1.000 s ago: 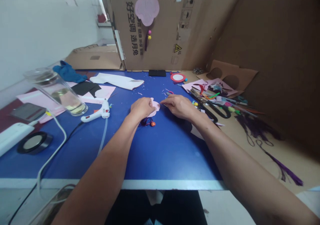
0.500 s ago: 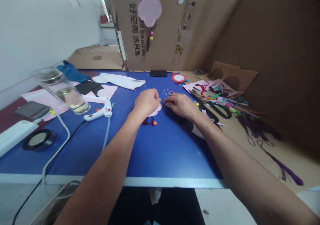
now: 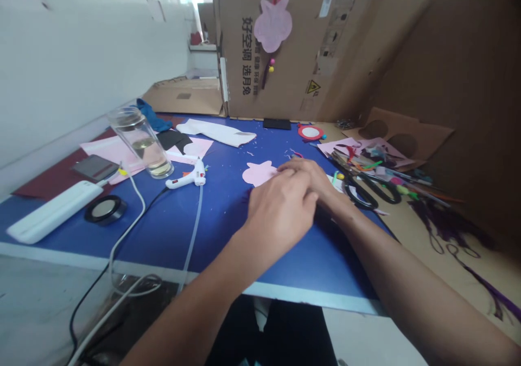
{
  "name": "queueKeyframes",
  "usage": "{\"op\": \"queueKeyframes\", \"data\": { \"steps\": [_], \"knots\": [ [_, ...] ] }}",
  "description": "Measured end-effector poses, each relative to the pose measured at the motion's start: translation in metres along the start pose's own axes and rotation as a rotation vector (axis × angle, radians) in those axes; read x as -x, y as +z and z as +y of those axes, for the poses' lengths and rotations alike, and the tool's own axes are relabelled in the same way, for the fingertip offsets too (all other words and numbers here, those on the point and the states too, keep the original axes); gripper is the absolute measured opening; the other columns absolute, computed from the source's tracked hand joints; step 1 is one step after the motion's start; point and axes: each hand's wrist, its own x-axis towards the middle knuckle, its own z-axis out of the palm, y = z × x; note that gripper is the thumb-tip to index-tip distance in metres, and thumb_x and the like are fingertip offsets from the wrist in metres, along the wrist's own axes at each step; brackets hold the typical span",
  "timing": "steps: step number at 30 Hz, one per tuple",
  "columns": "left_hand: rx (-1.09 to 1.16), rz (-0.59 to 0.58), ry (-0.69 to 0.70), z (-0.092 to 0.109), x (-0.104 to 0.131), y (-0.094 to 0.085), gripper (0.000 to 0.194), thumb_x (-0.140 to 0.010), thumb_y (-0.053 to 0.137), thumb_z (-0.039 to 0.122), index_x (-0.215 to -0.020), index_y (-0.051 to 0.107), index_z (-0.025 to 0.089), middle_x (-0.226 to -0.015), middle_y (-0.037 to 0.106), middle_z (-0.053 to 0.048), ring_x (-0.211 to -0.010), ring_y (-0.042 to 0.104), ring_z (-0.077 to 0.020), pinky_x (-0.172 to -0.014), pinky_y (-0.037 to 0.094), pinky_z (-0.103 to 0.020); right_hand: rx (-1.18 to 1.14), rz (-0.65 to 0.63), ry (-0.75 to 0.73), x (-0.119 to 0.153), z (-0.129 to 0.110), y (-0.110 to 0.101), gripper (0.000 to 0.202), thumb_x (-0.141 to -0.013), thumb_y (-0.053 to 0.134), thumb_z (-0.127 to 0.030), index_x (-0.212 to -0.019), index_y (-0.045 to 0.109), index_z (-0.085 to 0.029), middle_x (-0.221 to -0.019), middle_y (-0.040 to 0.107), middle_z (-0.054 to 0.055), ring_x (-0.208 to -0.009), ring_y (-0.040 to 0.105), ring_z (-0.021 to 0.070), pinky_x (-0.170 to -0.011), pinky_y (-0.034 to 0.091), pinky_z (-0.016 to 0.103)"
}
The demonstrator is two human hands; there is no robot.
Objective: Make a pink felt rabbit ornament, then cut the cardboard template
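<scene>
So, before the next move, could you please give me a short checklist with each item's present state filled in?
1. Pink scalloped paper cutout fully in view: not ok; the left hand hides part of its near side.
2. Contents of the right hand: cannot tell; the left hand crosses in front of its fingers.
3. White plastic glue gun apart from both hands: ok; it lies to their left on the blue tabletop.
4. Tall clear glass bottle apart from both hands: ok.
5. Black-handled metal scissors out of both hands: ok; they lie at the right beside coloured scraps.
</scene>
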Motion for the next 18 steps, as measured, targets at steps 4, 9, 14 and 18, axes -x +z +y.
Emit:
{"op": "queueKeyframes", "data": {
  "steps": [4, 9, 14, 18],
  "knots": [
    [-0.17, 0.084, -0.251, -0.059, 0.025, -0.025, 0.013, -0.104, 0.065, 0.036, -0.11, 0.074, 0.028, -0.12, 0.079, -0.008, -0.109, 0.072, -0.0299, -0.094, 0.054, -0.041, 0.162, 0.0, -0.054, -0.002, 0.001, 0.006, 0.032, -0.097, 0.058, -0.012, -0.11, 0.087, -0.022, -0.116, 0.083, 0.009, -0.104, 0.077, 0.0274, -0.097, 0.056, 0.039],
    [-0.508, 0.19, -0.514, -0.148, 0.029, -0.059, 0.027, -0.104, 0.057, 0.029, -0.126, 0.073, 0.026, -0.138, 0.072, -0.014, -0.127, 0.067, -0.0366, -0.098, 0.054, -0.043, 0.179, 0.004, -0.069, -0.003, 0.003, 0.011, 0.032, -0.096, 0.061, -0.012, -0.11, 0.088, -0.024, -0.118, 0.084, 0.009, -0.106, 0.078, 0.0282, -0.098, 0.058, 0.04],
    [-0.622, 0.101, -0.554, -0.184, 0.023, -0.061, 0.03, -0.102, 0.053, 0.021, -0.12, 0.076, 0.024, -0.133, 0.072, -0.018, -0.128, 0.066, -0.0387, -0.096, 0.056, -0.043, 0.178, 0.002, -0.089, -0.002, 0.003, 0.013, 0.032, -0.097, 0.061, -0.013, -0.111, 0.088, -0.023, -0.117, 0.085, 0.01, -0.11, 0.077, 0.0298, -0.101, 0.058, 0.042],
    [-0.591, 0.117, -0.543, -0.191, 0.019, -0.059, 0.03, -0.099, 0.055, 0.016, -0.115, 0.079, 0.022, -0.132, 0.073, -0.02, -0.127, 0.067, -0.0409, -0.095, 0.056, -0.045, 0.18, -0.007, -0.088, -0.001, 0.003, 0.013, 0.031, -0.098, 0.061, -0.012, -0.111, 0.087, -0.022, -0.116, 0.085, 0.01, -0.109, 0.077, 0.0291, -0.102, 0.057, 0.041]
  ]
}}
